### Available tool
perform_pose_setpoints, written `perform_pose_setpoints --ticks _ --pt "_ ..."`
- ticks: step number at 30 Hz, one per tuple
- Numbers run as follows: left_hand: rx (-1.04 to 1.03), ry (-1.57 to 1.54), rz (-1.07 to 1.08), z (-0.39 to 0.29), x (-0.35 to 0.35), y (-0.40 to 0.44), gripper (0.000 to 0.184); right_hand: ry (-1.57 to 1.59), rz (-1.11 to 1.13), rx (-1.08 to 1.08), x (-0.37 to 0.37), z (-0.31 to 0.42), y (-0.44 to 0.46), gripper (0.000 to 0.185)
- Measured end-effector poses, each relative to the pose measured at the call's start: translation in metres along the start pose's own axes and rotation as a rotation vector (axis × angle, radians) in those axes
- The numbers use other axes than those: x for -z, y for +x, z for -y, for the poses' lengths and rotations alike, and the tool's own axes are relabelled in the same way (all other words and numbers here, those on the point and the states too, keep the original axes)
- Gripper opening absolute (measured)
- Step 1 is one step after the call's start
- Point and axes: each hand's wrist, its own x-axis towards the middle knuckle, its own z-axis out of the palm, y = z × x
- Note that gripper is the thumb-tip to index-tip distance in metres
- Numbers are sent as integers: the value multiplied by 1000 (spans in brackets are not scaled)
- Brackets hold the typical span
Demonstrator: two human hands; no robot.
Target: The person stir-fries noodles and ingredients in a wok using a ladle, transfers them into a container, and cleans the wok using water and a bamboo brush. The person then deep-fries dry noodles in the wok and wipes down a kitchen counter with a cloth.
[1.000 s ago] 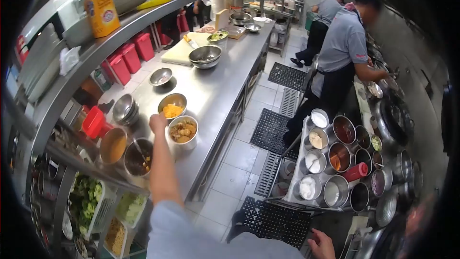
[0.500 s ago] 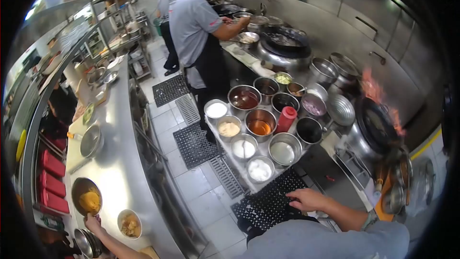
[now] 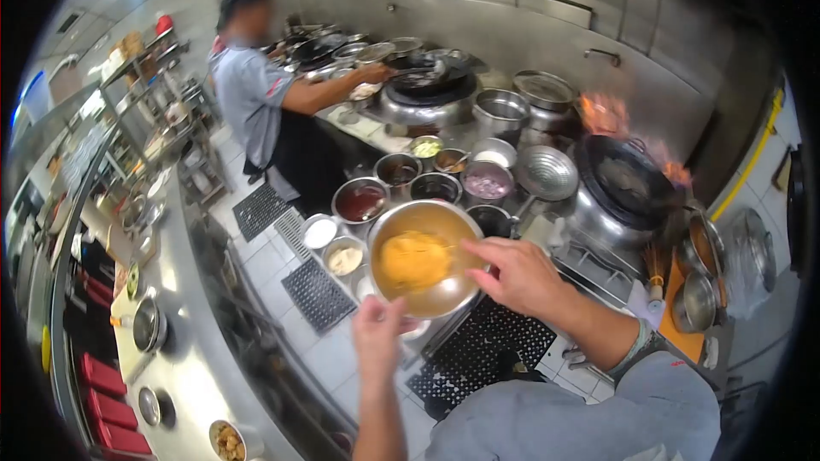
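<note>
A steel bowl [image 3: 453, 297] of yellow-orange food [image 3: 415, 260] is up in front of me, over the sauce trolley. My left hand [image 3: 380, 324] grips its near-left rim between thumb and fingers. At the bowl's right edge is my right hand [image 3: 517, 273], its fingers spread and thumb apart, reaching to the rim. Behind the bowl stand pots of red sauce [image 3: 360, 201], chopped purple onion [image 3: 487, 181] and white powder [image 3: 320, 232].
A black wok [image 3: 628, 179] with flames beside it sits at the right. Another person [image 3: 256, 94] works at a farther wok. A perforated ladle [image 3: 547, 172] rests beyond the pots. The steel counter [image 3: 201, 333] runs along the left.
The view has turned right. My left hand has lifted the bowl off the counter and brought it across in front of me. My right hand has come up to its rim.
</note>
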Motion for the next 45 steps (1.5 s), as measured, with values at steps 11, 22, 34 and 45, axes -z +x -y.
perform_pose_setpoints --ticks 11,22,34,45 --pt "-21 148 501 63 -295 44 25 -435 -81 -407 155 -193 -57 19" --pt "-26 365 486 141 -508 155 25 -359 -411 -462 363 -364 -46 26" --pt "-16 471 339 123 -485 165 25 -549 -161 -588 360 -505 -75 26" --pt "141 485 -52 84 -348 89 10 -201 -116 -620 384 -540 -73 28"
